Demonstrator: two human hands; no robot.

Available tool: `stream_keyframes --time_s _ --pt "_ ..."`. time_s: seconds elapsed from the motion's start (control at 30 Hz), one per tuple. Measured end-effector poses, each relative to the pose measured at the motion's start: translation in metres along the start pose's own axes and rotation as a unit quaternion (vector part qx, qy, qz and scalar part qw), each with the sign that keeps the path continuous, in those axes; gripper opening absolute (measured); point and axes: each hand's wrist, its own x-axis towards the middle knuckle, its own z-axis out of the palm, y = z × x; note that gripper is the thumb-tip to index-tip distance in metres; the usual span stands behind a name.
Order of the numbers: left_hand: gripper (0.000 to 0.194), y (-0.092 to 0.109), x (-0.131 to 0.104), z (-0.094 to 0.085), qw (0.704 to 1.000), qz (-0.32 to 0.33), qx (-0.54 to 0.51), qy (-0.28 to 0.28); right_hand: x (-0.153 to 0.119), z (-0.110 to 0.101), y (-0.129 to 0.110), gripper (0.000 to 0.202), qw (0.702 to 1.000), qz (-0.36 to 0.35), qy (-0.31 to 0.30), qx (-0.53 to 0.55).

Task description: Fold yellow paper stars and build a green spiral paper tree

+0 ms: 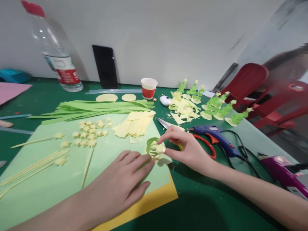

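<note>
Between my hands, over the right edge of the light green sheet (115,173), is a small curled paper piece (156,150), pale yellow with a green strip looped at its back. My right hand (184,147) pinches its right side between thumb and fingers. The fingertips of my left hand (131,179) reach its left side, with the fingers stretched and the thumb apart. Behind lie a stack of pale yellow paper strips (136,125) and long green paper strips (91,109). Folded paper stars (89,133) and thin yellow strips (36,165) lie on the left.
Scissors (209,146) and a blue glue gun (214,133) lie by my right hand, a purple glue gun (281,166) further right. Behind stand finished paper ornaments (221,109), a paper cup (148,88), a phone (105,65) and a bottle (62,70). Red chairs (247,77) are beyond the table.
</note>
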Motion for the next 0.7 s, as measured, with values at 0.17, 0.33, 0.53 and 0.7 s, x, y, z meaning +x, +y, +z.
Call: stream_keyframes --time_s 0.17,0.33,0.53,0.7 --pt "0.027 0.0 0.001 0.004 0.999 0.009 0.008 0.03 0.002 0.002 0.001 0.006 0.999 -0.026 0.023 0.005" --pt "0.031 0.005 -0.005 -0.004 0.994 0.056 0.046 0.083 -0.004 -0.001 -0.005 0.007 0.998 -0.026 0.063 0.007" --pt "0.032 0.006 -0.009 -0.009 0.995 0.052 0.022 0.078 -0.014 -0.049 -0.026 0.005 0.985 0.002 0.175 0.005" --pt "0.031 0.006 -0.007 -0.007 0.996 0.05 0.004 0.068 0.007 -0.126 -0.027 0.006 0.933 0.016 0.359 -0.013"
